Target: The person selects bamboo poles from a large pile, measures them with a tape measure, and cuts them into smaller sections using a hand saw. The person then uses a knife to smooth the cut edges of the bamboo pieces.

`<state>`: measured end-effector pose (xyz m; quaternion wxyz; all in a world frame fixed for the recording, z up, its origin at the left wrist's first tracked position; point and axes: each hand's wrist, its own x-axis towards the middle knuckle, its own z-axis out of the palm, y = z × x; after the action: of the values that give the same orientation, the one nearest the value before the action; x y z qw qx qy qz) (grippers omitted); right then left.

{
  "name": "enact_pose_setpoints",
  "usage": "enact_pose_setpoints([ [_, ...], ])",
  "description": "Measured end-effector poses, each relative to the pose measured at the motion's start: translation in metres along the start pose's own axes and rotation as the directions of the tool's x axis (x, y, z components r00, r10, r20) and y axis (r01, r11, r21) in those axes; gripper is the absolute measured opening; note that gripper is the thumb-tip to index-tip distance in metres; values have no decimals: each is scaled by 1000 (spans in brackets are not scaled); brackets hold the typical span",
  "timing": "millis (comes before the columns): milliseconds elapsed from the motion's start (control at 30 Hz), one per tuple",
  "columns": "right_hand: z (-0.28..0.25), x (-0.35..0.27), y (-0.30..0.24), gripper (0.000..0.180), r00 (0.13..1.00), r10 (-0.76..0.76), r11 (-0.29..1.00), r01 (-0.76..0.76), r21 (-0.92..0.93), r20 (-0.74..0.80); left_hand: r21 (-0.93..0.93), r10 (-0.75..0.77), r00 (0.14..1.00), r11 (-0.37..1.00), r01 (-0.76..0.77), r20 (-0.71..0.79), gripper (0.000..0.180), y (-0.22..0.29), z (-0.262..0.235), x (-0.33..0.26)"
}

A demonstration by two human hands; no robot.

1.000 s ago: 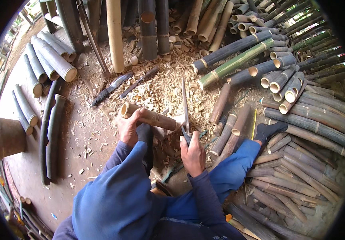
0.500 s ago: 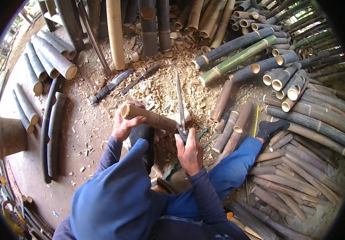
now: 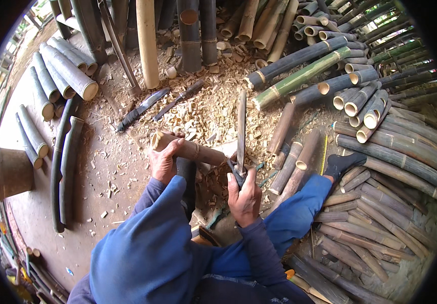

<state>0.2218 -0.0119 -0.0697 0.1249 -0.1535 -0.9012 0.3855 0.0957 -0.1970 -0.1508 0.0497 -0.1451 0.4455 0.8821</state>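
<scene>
Gripped near its left end, a short brown bamboo tube [image 3: 201, 152] lies across my lap, with my left hand [image 3: 164, 159] wrapped round it. My right hand [image 3: 244, 196] is closed on the dark wrapped handle of a knife [image 3: 241, 129], whose long blade points away from me. The knife's handle end is close to the tube's right end; whether they touch I cannot tell. Pale wood chips [image 3: 218, 121] cover the ground beyond my hands. Two more blades, a dark-handled knife [image 3: 143, 109] and a narrower knife [image 3: 179, 100], lie among the chips.
Split and whole bamboo tubes [image 3: 64, 76] lie at the left, near a brown bucket [image 3: 13, 172]. Thick bamboo poles [image 3: 189, 40] stand at the back. Large stacks of bamboo [image 3: 401, 147] fill the right side, beside my outstretched foot [image 3: 345, 164]. A yellow measuring tape [image 3: 325, 154] lies nearby.
The knife has turned more upright and shifted slightly right with my right hand. My left thumb now lies over the tube, whose left end has turned and dipped a little.
</scene>
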Motion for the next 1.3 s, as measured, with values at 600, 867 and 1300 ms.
enact_pose_setpoints([
  [600, 35, -19, 73, 29, 905, 342, 895, -231, -383, 253, 118, -123, 983, 987, 108, 133, 52, 23, 4, -10],
  [867, -2, -9, 0, 35, 999, 11, 999, -10, -31, 42, 98, 9, 998, 995, -3, -64, 39, 4, 2, -11],
  [1300, 7, -4, 1, 33, 984, 106, 987, -88, -134, 142, 230, 82, 995, 969, -94, 64, 36, 3, 5, -5],
])
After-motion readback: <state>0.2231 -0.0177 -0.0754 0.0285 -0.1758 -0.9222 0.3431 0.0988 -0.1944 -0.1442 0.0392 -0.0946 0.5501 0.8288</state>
